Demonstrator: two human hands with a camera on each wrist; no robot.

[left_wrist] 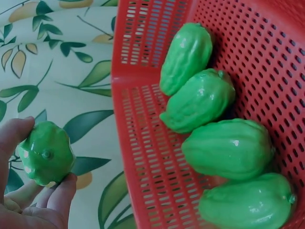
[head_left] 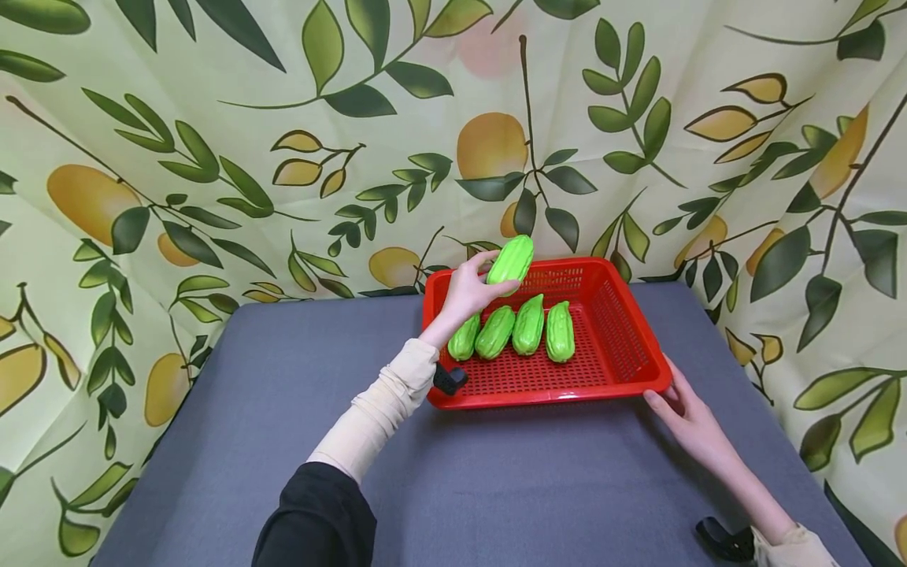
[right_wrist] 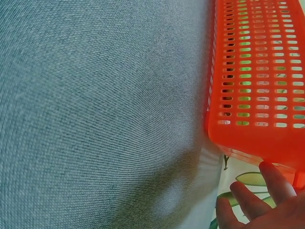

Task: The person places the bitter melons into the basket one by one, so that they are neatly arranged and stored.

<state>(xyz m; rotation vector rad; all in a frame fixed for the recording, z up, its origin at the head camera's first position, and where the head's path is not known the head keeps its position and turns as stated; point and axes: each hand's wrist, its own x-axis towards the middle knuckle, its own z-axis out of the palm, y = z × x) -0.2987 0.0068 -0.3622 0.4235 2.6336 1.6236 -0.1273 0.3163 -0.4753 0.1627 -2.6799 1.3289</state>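
A glossy green ribbed gourd is in my left hand, above the far left part of a red plastic basket. The thumb and fingers grip its sides, and its knobbed end faces the left wrist camera. Several similar gourds lie in a row inside the basket, towards its left side. At the near right corner, my right hand holds the basket, thumb at the front and fingers round the side. In the right wrist view its fingers are spread, with one fingertip at the perforated wall.
The basket stands at the back of a table with a grey-blue cloth. Behind it hangs a curtain printed with leaves and fruit, which also runs along both sides. Dark straps with black mounts sit on the wrists.
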